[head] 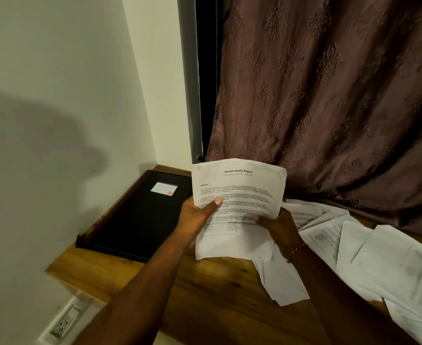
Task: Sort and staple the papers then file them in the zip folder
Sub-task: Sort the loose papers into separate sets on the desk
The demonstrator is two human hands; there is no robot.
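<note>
Frame centre: left hand (196, 215) grips the Sample Health Report sheet (239, 190), thumb across its front; right hand (278, 226) pinches its lower right edge. Both forearms extended.

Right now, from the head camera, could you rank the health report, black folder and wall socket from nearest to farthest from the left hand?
1. Health report: held in the left hand itself, thumb on its face.
2. Black folder: lying on the table, just left of that hand.
3. Wall socket: farthest, down at the lower left, below the table's edge.
</note>
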